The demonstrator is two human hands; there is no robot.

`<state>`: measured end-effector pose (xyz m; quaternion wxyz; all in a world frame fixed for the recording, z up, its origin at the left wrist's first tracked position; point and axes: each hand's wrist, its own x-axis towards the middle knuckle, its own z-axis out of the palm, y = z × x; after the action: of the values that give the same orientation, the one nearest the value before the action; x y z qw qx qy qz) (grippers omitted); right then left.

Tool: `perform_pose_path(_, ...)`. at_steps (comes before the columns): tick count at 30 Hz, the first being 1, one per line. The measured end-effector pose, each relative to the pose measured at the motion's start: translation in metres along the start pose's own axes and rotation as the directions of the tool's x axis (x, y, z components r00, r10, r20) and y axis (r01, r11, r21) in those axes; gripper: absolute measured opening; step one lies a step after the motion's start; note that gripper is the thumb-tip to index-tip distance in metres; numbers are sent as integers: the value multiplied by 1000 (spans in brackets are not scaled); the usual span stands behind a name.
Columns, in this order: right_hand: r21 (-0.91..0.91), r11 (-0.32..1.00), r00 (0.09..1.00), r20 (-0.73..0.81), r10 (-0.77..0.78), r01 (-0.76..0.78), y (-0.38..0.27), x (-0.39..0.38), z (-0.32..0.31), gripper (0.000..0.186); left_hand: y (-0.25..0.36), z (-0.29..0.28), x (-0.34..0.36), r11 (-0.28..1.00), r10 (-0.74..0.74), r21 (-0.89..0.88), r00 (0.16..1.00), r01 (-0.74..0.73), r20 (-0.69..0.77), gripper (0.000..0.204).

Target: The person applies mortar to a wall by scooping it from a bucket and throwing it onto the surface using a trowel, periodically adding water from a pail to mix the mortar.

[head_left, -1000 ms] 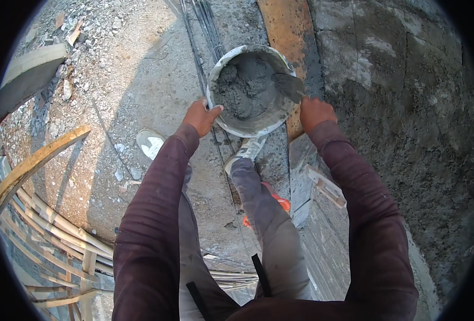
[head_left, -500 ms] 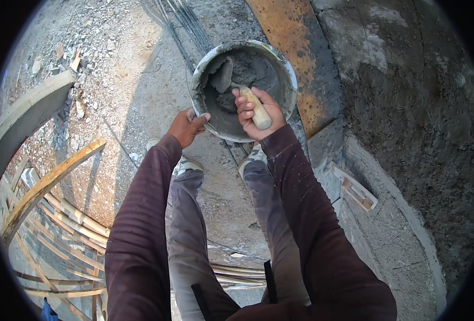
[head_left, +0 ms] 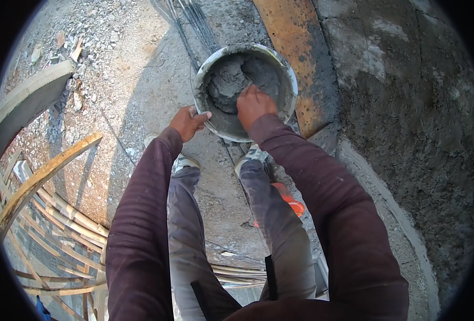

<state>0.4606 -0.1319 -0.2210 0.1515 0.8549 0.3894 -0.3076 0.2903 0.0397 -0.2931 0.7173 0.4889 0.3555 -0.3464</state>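
Note:
A round bucket (head_left: 292,88) with a pale, smeared rim stands on the ground just beyond my feet. Wet grey mortar (head_left: 229,80) lies inside it, heaped toward the left. My left hand (head_left: 189,123) grips the near left rim between thumb and fingers. Over the right part of the bucket, my right hand (head_left: 256,106) is closed around a trowel, knuckles up. That hand now covers the wooden handle, and the blade is hidden at the mortar.
A rusty, mortar-stained board (head_left: 287,37) lies right of the bucket, beside rough grey plaster (head_left: 403,117). Thin steel rods (head_left: 196,27) run behind the bucket. Wooden poles (head_left: 73,219) and a curved-looking plank (head_left: 44,179) are at left. Something orange (head_left: 289,199) lies by my right leg.
My right hand has turned over, knuckles upward, taking the trowel deeper among the mortar. The blade and handle have gone from sight. My left hand stays on the rim. The orange object has come into view.

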Motion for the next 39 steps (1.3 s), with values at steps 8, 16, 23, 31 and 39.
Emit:
perform_pose_path(8,-96,971,960,202,-196,219,20,-42,-82,25,-38,-24,-19,999,47,-15,995,-49,-92,43)
perform_pose_path(16,-355,895,959,184,-215,269,-47,-5,-18,19,-18,-1,-7,990,140,26,989,-139,-40,35)
perform_pose_path(23,-215,969,960,275,-55,118,58,-40,-87,26,-34,1,-10,983,142,-99,983,-154,-120,38)
perform_pose_path(31,635,270,644,762,-68,-724,-2,-26,42,38,-10,-3,-20,990,80,-112,997,-80,-6,43)
perform_pose_path(39,-148,-886,859,218,-463,-440,24,-54,45,51,4,36,6,933,-93,-358,986,37,-141,37)
